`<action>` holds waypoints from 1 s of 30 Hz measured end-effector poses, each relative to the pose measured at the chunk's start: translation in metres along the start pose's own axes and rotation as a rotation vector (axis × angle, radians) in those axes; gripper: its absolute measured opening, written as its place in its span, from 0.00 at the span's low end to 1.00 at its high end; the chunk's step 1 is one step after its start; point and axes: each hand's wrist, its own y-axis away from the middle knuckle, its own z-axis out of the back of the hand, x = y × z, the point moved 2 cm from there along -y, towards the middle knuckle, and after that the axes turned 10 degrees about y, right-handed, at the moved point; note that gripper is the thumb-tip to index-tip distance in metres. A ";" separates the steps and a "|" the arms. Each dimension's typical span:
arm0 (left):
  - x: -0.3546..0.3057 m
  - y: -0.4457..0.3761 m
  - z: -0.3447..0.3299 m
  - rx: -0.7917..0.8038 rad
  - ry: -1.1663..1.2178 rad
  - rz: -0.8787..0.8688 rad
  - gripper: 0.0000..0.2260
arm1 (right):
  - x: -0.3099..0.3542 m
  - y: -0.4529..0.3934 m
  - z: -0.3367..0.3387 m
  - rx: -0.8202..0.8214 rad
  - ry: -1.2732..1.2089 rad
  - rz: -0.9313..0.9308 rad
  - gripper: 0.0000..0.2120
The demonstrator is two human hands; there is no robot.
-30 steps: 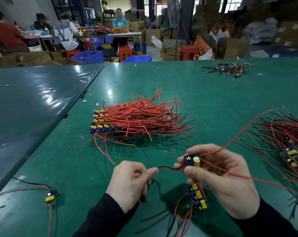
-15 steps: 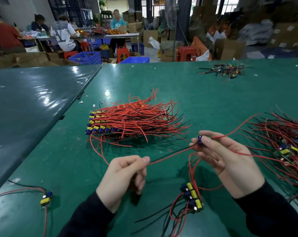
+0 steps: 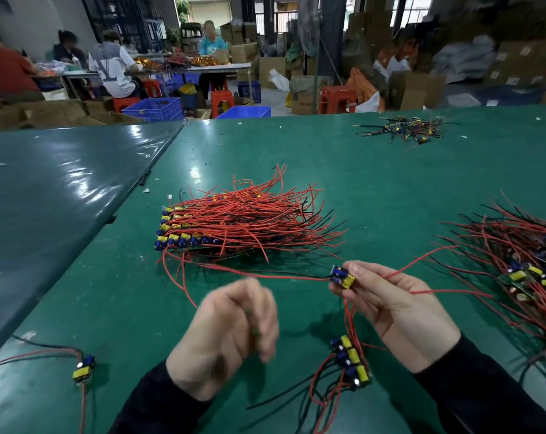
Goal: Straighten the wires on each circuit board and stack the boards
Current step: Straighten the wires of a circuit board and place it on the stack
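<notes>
Right hand [image 3: 390,305], right of centre, pinching a board [image 3: 343,277] at the fingertips, its red and black wires [image 3: 265,276] running left, already fairly straight. Left hand [image 3: 234,330], lower centre, blurred, fingers curled; cannot tell whether gripping anything. Below the right hand, a few boards [image 3: 351,360] lying together, wires crooked. Centre frame, a neat stack [image 3: 184,228], wires combed rightward: much done. At the right edge, a tangled heap [image 3: 528,274] left to do. Lower left, one stray board [image 3: 83,369].
</notes>
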 end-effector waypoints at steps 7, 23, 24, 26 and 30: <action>0.032 -0.002 -0.004 -0.222 -0.424 0.017 0.12 | -0.015 0.009 -0.013 0.087 0.014 -0.055 0.04; 0.010 0.000 0.001 -0.376 -0.527 -0.423 0.05 | -0.004 0.016 -0.011 0.339 0.295 0.032 0.10; 0.006 0.000 0.003 -0.402 -0.482 -0.428 0.06 | 0.001 0.014 -0.008 0.314 0.315 0.088 0.11; -0.001 0.000 0.008 -0.437 -0.435 -0.432 0.09 | 0.013 0.011 -0.001 0.272 0.243 0.162 0.14; -0.002 0.000 0.005 -0.431 -0.439 -0.390 0.09 | 0.040 0.003 0.015 0.289 -0.138 0.188 0.22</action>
